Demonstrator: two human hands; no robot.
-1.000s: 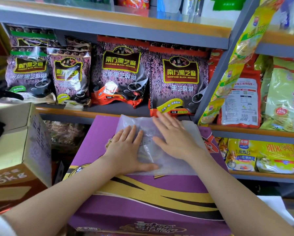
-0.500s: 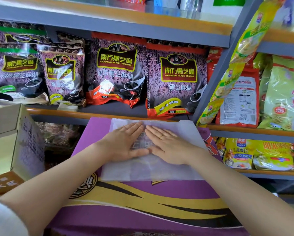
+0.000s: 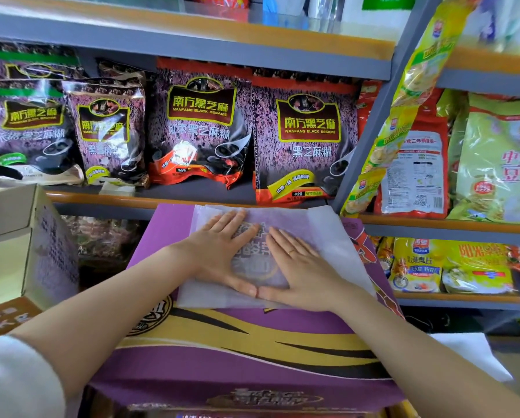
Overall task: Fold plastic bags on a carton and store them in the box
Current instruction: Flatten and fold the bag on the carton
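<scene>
The carton (image 3: 252, 366) is purple, crossed by sweeping yellow and black bands. The plastic bag (image 3: 328, 236) lying on it is milky white and translucent, so the purple shows through faintly. At far left stands a plain brown cardboard box (image 3: 17, 236) with white lettering low down. The sesame packets (image 3: 303, 137) on the grey, orange-edged shelf (image 3: 192, 52) are speckled purple and black with dark red, yellow-framed labels. At right, oat packets (image 3: 415, 263) are yellow.

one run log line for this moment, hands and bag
left hand: flat on plastic bag | right hand: flat on bag | bag: spread on purple carton | stage: smoothing, not boxed
</scene>
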